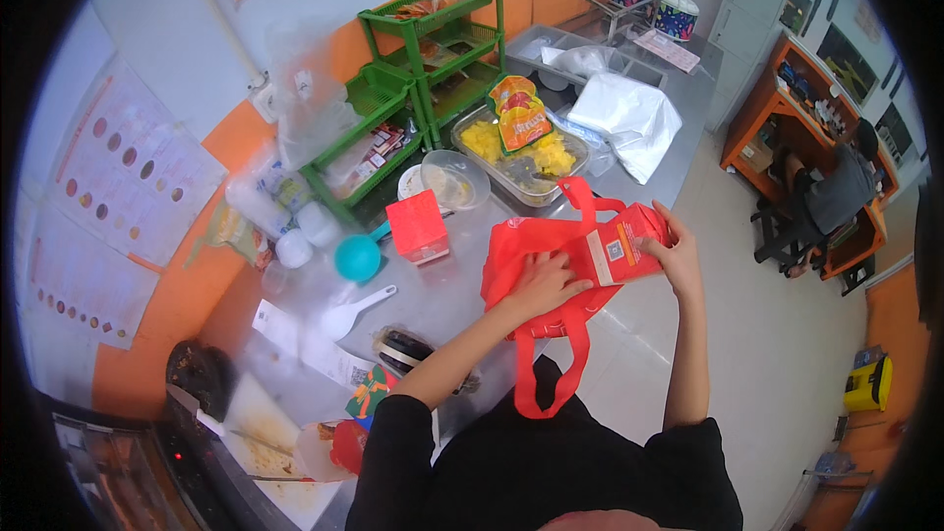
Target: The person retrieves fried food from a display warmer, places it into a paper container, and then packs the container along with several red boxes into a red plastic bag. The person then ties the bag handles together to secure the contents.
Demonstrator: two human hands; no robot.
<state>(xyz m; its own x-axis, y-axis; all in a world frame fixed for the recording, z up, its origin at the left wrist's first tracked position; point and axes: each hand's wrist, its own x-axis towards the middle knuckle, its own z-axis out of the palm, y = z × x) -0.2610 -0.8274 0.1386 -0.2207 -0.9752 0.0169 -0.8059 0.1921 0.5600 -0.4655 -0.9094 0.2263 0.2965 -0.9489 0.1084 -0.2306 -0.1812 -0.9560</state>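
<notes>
A red fabric carry bag stands at the table's edge in front of me, its two loop handles hanging loose. My left hand lies palm down at the bag's mouth, fingers spread, against the red fabric. In my right hand is a red carton box with a pale label strip and a printed code, gripped at its right end. The box is tilted, and its left end lies over the bag's mouth. Another red box stands upright on the steel table, left of the bag.
On the steel table are a teal ladle, a white scoop, a paper strip and a black-lidded container. Behind stand a tray of yellow food and green racks. A person sits at right.
</notes>
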